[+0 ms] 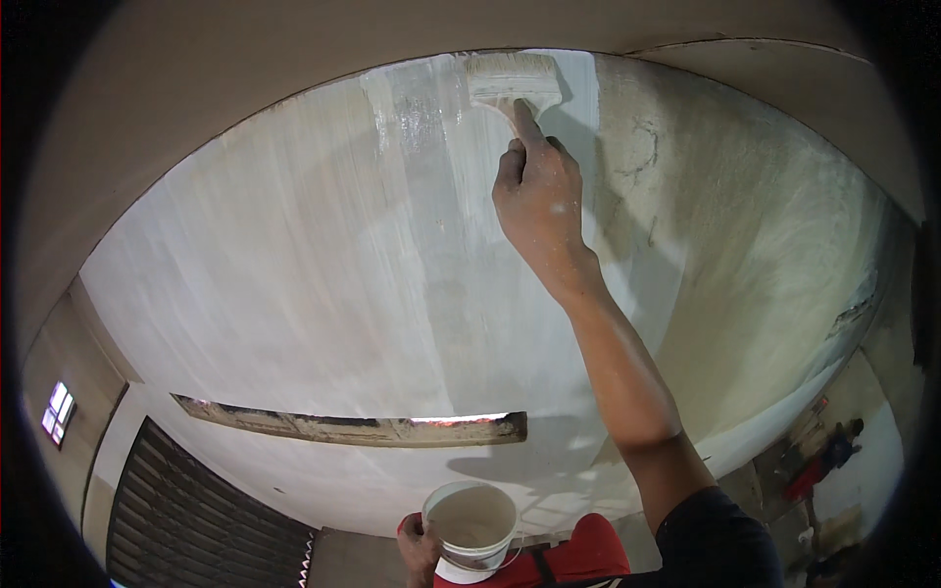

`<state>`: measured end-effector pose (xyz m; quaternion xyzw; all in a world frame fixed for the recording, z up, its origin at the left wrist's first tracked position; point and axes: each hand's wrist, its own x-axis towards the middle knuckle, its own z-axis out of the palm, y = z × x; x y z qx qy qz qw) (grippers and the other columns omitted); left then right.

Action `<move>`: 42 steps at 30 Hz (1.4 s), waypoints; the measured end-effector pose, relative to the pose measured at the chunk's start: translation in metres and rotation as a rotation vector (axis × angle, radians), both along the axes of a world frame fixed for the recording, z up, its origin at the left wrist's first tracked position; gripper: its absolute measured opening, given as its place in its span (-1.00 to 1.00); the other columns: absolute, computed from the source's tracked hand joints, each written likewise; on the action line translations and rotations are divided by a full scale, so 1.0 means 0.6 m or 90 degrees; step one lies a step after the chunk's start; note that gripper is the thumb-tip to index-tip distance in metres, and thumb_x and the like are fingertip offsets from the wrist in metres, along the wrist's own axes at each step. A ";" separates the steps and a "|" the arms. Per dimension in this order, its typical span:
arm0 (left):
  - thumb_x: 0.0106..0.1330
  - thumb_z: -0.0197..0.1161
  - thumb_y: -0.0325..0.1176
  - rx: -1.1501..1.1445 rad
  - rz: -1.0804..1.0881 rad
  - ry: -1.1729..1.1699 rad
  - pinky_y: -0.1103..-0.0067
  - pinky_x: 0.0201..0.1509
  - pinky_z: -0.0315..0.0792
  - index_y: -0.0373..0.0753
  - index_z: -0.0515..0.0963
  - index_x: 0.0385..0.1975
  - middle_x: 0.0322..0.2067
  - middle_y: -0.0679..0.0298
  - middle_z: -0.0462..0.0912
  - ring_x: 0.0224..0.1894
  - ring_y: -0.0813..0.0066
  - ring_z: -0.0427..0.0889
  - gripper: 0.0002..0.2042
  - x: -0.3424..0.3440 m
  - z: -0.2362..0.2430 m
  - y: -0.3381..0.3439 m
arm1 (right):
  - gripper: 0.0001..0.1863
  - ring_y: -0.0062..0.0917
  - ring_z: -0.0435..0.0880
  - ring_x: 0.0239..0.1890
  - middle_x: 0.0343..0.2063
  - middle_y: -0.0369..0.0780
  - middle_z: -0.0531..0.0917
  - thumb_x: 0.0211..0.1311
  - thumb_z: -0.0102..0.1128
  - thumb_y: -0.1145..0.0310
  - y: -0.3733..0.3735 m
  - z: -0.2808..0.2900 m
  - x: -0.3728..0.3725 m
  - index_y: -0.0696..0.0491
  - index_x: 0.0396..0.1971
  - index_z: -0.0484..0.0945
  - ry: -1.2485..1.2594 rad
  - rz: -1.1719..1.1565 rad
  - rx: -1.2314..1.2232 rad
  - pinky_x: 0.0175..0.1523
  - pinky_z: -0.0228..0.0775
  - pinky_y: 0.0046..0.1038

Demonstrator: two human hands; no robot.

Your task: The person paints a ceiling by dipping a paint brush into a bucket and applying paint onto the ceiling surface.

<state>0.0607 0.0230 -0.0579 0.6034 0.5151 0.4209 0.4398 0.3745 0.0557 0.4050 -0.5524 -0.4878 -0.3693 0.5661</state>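
Note:
High on the wall, my right hand [541,191] grips a wide flat paintbrush [514,83], its index finger stretched along the handle. The pale bristles press against the wall [323,225] just below its top edge. Wet white paint shines left of the brush, and a fresh white strip runs down under my arm. Low in the view, my left hand [420,549] holds a white plastic bucket [472,519] by its side. Whitish liquid coats the inside; how full it is I cannot tell.
A long slot [363,421] opens low in the wall. Right of the white strip, the wall surface [745,225] is bare and stained. A dark slatted shutter [196,510] stands lower left, below a small window [58,412]. Someone in red and dark clothes [823,461] is at lower right.

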 end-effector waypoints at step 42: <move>0.19 0.29 -0.08 0.018 0.006 -0.034 0.41 -0.55 0.21 -0.39 0.38 -0.59 -0.72 0.17 0.35 -0.59 0.53 0.27 -0.56 0.017 0.007 -0.002 | -0.47 0.02 0.66 -0.47 -0.50 0.18 0.58 0.17 0.11 0.61 0.031 -0.042 -0.026 0.35 0.17 0.30 -0.028 -0.044 -0.085 -0.38 0.56 -0.15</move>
